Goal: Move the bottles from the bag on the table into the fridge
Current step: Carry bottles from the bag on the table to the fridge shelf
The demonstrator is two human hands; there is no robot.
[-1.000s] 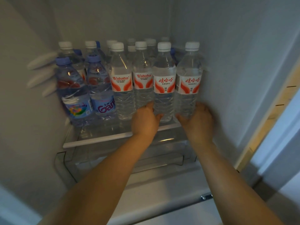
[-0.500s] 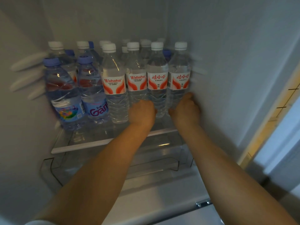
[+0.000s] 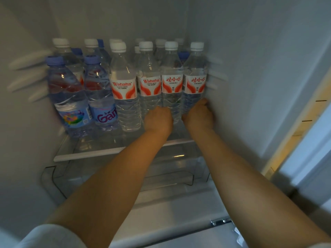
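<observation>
Several water bottles stand upright on the glass fridge shelf (image 3: 86, 155). At the front left are two blue-capped bottles (image 3: 71, 97); to their right is a row of white-capped Wahaha bottles with red-and-white labels. My left hand (image 3: 158, 120) grips the lower body of the third Wahaha bottle (image 3: 171, 81). The rightmost Wahaha bottle (image 3: 195, 81), close against the fridge's right wall, has my right hand (image 3: 198, 116) wrapped around its base. More bottles fill the rows behind, partly hidden.
A clear plastic drawer (image 3: 59, 179) sits under the shelf. The fridge's right wall (image 3: 250, 86) is very close to my right hand. Shelf ribs (image 3: 25, 74) stick out of the left wall. The door frame edge (image 3: 295, 131) runs along the right.
Both hands have slid the two right-hand Wahaha bottles deeper onto the shelf, toward the back and right wall. My view has moved closer.
</observation>
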